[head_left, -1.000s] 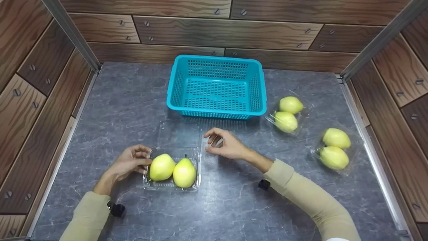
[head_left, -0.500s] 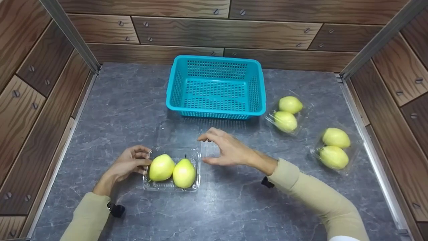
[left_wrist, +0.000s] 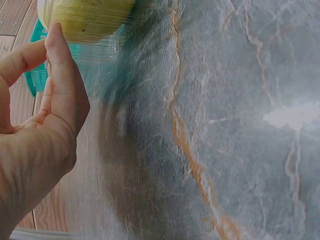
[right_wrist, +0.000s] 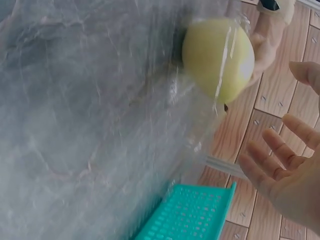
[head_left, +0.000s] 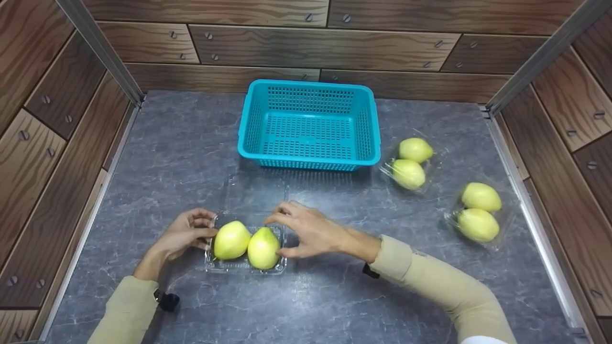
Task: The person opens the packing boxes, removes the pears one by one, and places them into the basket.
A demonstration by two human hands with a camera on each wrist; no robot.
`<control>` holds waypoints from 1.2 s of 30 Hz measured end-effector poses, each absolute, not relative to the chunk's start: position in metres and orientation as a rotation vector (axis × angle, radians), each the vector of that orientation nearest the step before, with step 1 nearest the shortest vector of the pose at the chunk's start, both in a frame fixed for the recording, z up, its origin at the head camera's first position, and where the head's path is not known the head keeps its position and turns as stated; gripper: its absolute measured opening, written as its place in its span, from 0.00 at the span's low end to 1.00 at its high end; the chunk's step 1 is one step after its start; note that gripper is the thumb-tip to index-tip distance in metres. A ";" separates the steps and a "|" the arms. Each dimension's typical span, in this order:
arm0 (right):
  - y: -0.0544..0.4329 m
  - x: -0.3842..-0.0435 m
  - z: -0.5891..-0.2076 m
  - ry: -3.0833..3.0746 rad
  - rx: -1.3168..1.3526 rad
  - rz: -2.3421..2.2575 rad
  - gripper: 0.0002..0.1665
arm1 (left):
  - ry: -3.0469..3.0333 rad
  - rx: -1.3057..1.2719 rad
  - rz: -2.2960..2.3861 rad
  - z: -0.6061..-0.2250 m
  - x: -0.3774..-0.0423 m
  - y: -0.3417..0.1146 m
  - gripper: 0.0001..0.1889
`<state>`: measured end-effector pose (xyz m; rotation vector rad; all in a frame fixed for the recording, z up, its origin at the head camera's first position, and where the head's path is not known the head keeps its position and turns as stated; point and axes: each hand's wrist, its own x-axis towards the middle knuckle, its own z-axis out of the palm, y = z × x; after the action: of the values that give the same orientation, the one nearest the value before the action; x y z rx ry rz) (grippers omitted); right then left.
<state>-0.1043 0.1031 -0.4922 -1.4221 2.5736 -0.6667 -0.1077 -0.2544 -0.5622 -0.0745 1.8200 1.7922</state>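
A clear plastic clamshell container lies on the grey table with its lid folded back flat toward the basket. Inside its tray sit a left pear and a right pear, both yellow-green. My left hand pinches the tray's left edge between thumb and fingers; the left wrist view shows the fingertips against the plastic. Over the tray's right side reaches my right hand, thumb and fingers spread beside the right pear. Whether it touches the pear I cannot tell.
A turquoise perforated basket stands behind the container, with nothing in it. To its right are two clear packs of pears, a nearer-basket pack and a far-right pack. Wood-patterned walls enclose the table on the back and sides.
My right hand first spread its fingers beside the container, then moved left and nearer to me, over the tray's right side by the right pear. My left hand has stayed at the left edge.
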 end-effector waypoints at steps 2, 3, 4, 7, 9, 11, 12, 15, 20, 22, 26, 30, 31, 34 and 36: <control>0.100 -0.101 -0.496 2.560 -1.433 -0.652 0.39 | 1.827 -0.074 1.788 -0.562 -0.108 -0.254 0.25; 0.099 -0.100 -0.497 2.550 -1.437 -0.643 0.39 | 1.830 -0.074 1.786 -0.562 -0.108 -0.254 0.25; 0.097 -0.099 -0.498 2.545 -1.440 -0.628 0.40 | 1.831 -0.074 1.785 -0.562 -0.108 -0.254 0.25; 0.093 -0.095 -0.501 2.524 -1.451 -0.588 0.40 | 1.827 -0.074 1.785 -0.562 -0.107 -0.255 0.25; 0.091 -0.093 -0.502 2.517 -1.460 -0.558 0.39 | 1.822 -0.074 1.786 -0.562 -0.108 -0.255 0.25; 0.088 -0.093 -0.504 2.510 -1.466 -0.541 0.39 | 1.818 -0.072 1.788 -0.562 -0.108 -0.255 0.25; 0.087 -0.093 -0.505 2.507 -1.467 -0.532 0.38 | 1.817 -0.070 1.789 -0.562 -0.108 -0.255 0.25; 0.084 -0.092 -0.508 2.494 -1.467 -0.518 0.37 | 1.826 -0.066 1.783 -0.562 -0.108 -0.255 0.25; 0.080 -0.090 -0.513 2.477 -1.462 -0.527 0.36 | 1.832 -0.068 1.773 -0.563 -0.108 -0.254 0.25; 0.078 -0.090 -0.515 2.477 -1.468 -0.538 0.35 | 1.828 -0.066 1.776 -0.563 -0.108 -0.255 0.25; 0.076 -0.091 -0.518 2.473 -1.477 -0.544 0.34 | 1.818 -0.064 1.788 -0.563 -0.108 -0.255 0.25; 0.074 -0.094 -0.520 2.479 -1.459 -0.536 0.34 | 1.812 -0.060 1.796 -0.564 -0.108 -0.254 0.24; 0.074 -0.095 -0.521 2.481 -1.454 -0.537 0.34 | 1.810 -0.059 1.796 -0.564 -0.108 -0.254 0.25; 0.072 -0.097 -0.522 2.489 -1.434 -0.525 0.35 | 1.810 -0.060 1.795 -0.564 -0.108 -0.254 0.25; 0.071 -0.097 -0.523 2.484 -1.423 -0.520 0.37 | 1.813 -0.064 1.792 -0.564 -0.108 -0.254 0.25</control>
<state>-0.0973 0.0708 -0.5231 -1.4229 2.4836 -0.5195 -0.1079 -0.2539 -0.5639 -0.0644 1.8131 1.7918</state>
